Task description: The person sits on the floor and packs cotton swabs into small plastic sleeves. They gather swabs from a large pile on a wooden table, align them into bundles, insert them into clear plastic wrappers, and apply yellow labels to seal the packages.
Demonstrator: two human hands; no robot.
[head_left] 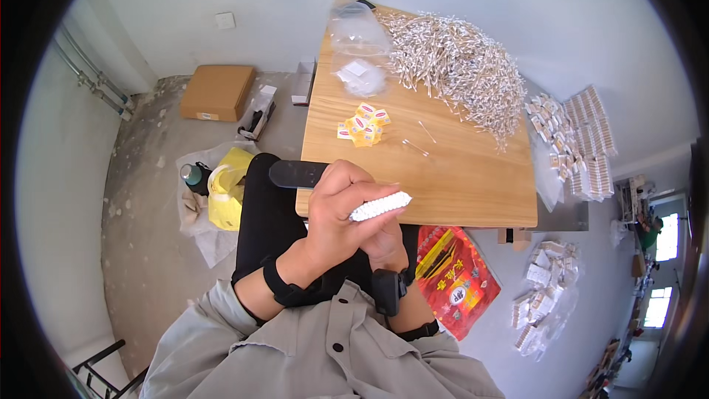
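Both my hands are raised close to my chest, clasped together around a bundle of white cotton swabs point(380, 205) whose tips stick out to the right. My left hand point(336, 210) wraps over the bundle from the left. My right hand point(384, 244) sits under and behind it, mostly hidden by the left one. On the wooden table point(473, 185) ahead lies a big heap of loose cotton swabs point(458, 66), a few small yellow packets point(363, 125) and two single swabs point(421, 140).
Clear plastic bags point(358, 52) lie at the table's far left. Stacks of filled packets point(576, 140) sit to the right. On the floor lie a red bag point(454, 281), a yellow bag point(225, 188), a cardboard box point(218, 92) and more packets point(543, 288).
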